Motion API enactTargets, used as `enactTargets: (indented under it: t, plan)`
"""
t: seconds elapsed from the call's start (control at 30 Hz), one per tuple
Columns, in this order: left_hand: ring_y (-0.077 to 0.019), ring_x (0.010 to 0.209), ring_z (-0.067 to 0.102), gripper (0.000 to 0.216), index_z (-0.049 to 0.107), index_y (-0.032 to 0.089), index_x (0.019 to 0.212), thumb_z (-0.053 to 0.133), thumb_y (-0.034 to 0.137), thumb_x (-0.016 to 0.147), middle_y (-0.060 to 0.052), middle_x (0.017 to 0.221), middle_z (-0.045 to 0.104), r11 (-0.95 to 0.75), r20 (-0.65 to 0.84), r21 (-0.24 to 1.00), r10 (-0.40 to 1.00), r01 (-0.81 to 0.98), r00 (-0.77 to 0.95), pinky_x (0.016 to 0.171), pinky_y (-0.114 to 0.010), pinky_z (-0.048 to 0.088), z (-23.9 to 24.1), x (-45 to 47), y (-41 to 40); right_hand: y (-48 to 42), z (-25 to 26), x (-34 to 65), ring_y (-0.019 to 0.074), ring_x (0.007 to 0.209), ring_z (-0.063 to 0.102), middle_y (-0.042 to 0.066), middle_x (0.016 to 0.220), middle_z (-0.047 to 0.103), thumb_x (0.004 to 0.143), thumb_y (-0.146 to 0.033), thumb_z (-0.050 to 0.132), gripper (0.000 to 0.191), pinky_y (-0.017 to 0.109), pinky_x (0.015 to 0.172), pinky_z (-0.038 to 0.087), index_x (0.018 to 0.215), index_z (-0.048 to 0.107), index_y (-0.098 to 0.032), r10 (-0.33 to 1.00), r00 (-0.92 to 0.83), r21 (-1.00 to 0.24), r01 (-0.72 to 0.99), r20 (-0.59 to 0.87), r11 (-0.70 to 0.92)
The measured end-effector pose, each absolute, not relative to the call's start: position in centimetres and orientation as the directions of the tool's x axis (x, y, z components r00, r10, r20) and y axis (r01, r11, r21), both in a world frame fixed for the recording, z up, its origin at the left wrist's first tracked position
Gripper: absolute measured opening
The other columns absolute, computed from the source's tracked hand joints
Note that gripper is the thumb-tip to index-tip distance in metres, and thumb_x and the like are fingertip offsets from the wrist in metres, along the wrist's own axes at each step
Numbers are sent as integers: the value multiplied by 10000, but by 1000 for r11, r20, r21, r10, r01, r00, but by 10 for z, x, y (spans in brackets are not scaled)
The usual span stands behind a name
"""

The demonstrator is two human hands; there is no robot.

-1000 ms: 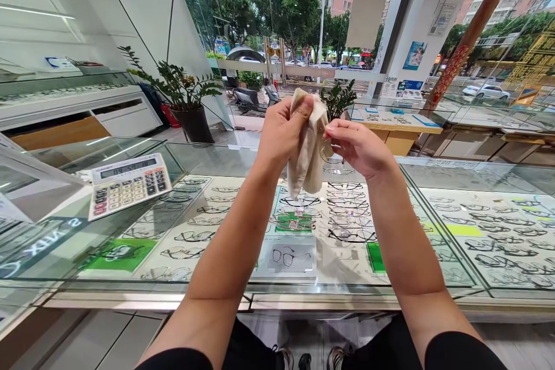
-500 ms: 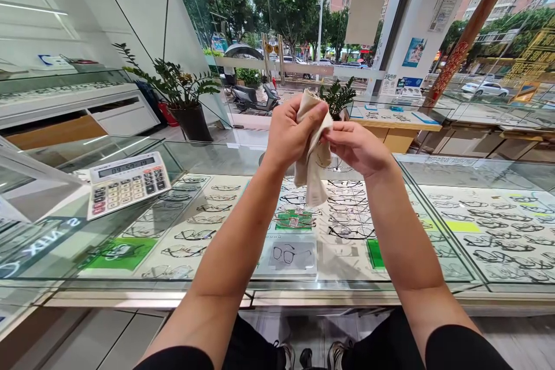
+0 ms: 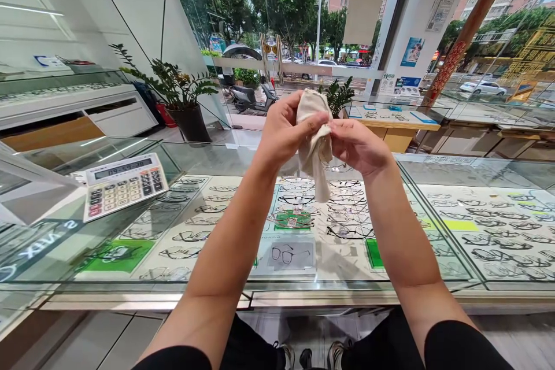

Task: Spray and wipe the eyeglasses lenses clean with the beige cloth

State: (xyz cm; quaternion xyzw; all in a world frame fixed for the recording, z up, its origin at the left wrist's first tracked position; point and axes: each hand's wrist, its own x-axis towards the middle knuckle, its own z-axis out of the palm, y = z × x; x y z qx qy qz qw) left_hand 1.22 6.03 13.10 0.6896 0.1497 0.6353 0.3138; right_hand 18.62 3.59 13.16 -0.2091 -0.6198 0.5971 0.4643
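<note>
A cream-coloured cloth is bunched up in front of me above the glass counter, its loose end hanging down. My left hand is closed around it, thumb pressed across the front. From the other side my right hand comes in with thumb and fingers pinched together at the cloth's edge. Whatever lies between those right fingertips or inside the folds is hidden. Below both hands, rows of eyeglasses lie under the glass, around a small card with a picture of glasses.
The glass display counter runs across in front of me. A calculator stands on it at the left. Behind are a potted plant and a lower table with more glasses, before a large window onto a street.
My left thumb has slid lower and flatter over the cloth, and the cloth's upper part now spreads wider above it. The right hand has stayed close to the cloth, still pinched.
</note>
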Motion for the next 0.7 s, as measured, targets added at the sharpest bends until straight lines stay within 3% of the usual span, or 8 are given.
enactTargets:
  t: [0.2, 0.37, 0.5, 0.57, 0.7]
  plan:
    - [-141, 548, 550, 526, 625, 242, 745, 657, 707, 988, 6, 610, 555, -821, 825, 553, 564, -142, -43, 522, -314, 439, 131, 20, 52, 32, 132, 178, 122, 723, 605, 3, 792, 701, 721, -527, 958, 379, 263, 697, 517, 768, 772, -199, 784, -518, -932, -293, 342, 213]
    - [-177, 683, 667, 576, 656, 249, 804, 691, 817, 894, -17, 698, 652, -743, 760, 642, 650, -190, 27, 558, -324, 512, 131, 2, 76, 35, 136, 190, 137, 734, 611, 3, 804, 699, 749, -535, 931, 353, 274, 691, 527, 785, 763, -227, 838, -424, -930, -274, 344, 244]
    - [-159, 711, 625, 493, 700, 294, 880, 794, 776, 839, 1, 784, 700, -730, 743, 610, 662, -308, -96, 625, -339, 531, 132, -13, 96, 32, 141, 198, 189, 946, 676, 39, 1034, 771, 774, -543, 902, 350, 320, 831, 579, 779, 718, -246, 846, -318, -896, -272, 429, 351]
    - [-137, 665, 548, 457, 658, 283, 799, 811, 708, 867, 12, 736, 651, -733, 735, 607, 665, -307, -135, 603, -331, 486, 134, -17, 96, 28, 144, 199, 216, 1041, 686, 53, 1124, 784, 768, -542, 905, 357, 357, 905, 592, 775, 702, -249, 846, -301, -891, -264, 439, 368]
    - [-110, 543, 339, 567, 527, 236, 640, 760, 663, 931, 17, 602, 460, -751, 750, 643, 657, -147, -74, 490, -330, 306, 140, -17, 76, 20, 148, 199, 240, 1097, 690, 52, 1113, 791, 764, -550, 911, 357, 398, 942, 596, 792, 699, -265, 851, -286, -891, -256, 441, 376]
